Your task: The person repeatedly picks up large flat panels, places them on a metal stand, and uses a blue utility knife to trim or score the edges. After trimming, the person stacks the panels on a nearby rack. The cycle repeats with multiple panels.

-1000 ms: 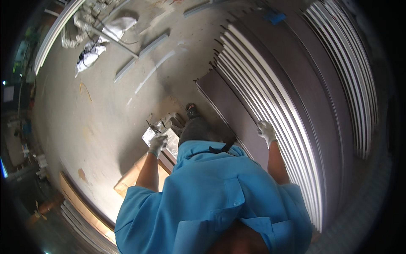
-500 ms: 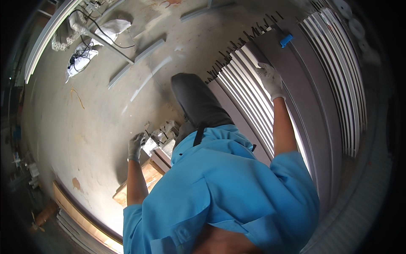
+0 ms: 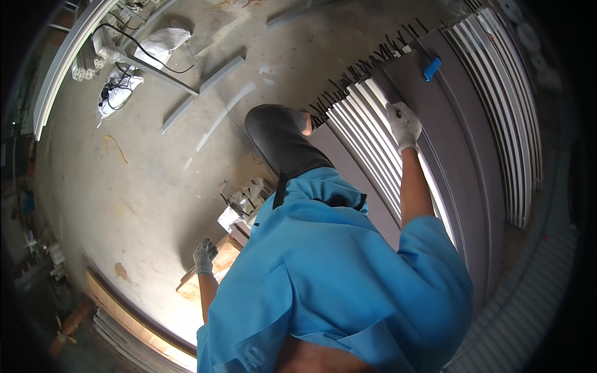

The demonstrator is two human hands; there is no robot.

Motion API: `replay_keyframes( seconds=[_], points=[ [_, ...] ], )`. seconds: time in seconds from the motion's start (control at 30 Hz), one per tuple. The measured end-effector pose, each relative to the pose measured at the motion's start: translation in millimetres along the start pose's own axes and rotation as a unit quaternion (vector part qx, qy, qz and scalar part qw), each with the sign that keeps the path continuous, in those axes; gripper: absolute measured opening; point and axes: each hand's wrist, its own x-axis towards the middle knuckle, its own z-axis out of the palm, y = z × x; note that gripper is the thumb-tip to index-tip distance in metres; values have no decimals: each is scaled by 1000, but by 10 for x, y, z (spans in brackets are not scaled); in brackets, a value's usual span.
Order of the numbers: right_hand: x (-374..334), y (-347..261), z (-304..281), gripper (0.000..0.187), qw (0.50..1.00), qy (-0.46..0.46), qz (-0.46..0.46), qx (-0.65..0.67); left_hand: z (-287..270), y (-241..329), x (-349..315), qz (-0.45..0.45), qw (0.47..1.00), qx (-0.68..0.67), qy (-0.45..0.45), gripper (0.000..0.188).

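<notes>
My right hand [image 3: 404,128], in a pale work glove, has its fingers curled on the white edge of a long dark grey panel [image 3: 451,146]. That panel leans among a row of similar panels with white edges [image 3: 367,133]. A blue clip-like piece [image 3: 431,69] sits on the face near its upper end. My left hand [image 3: 204,255], also gloved, hangs out to the left with its fingers loosely apart and nothing visible in them. Close beside it, lower down, lies a light brown wooden or cardboard piece [image 3: 227,253].
More white-edged panels [image 3: 504,124] stand at the right. Black prongs [image 3: 354,78] stick out from the row's far end. Grey metal bars [image 3: 205,93] and white sacks [image 3: 118,93] lie on the concrete floor [image 3: 149,186]. Wrapped bundles [image 3: 245,202] are left of my leg.
My left hand has swung back toward my body, away from the wrapped bundles. My right hand stays at the panel's edge, slightly lower and turned. My body has shifted a little.
</notes>
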Motion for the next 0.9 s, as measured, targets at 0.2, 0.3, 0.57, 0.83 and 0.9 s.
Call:
replay_keyframes(
  seconds=[0.2, 0.3, 0.57, 0.83, 0.9],
  points=[
    [-24, 49, 80, 32, 999, 33, 10, -26, 311, 448, 78, -13, 999, 22, -38, 38],
    [-38, 93, 107, 32, 998, 45, 5, -46, 545, 779, 107, 28, 998, 19, -60, 39],
    [-47, 94, 149, 33, 995, 69, -11, -72, 978, 1439, 217, 80, 986, 93, -109, 42],
    [248, -539, 108, 23, 994, 57, -15, 94, 1396, 2250, 336, 59, 992, 93, -60, 37],
    [516, -933, 289, 21, 959, 44, -35, 278, 1653, 2649, 480, 125, 981, 118, -88, 37]
  ],
)
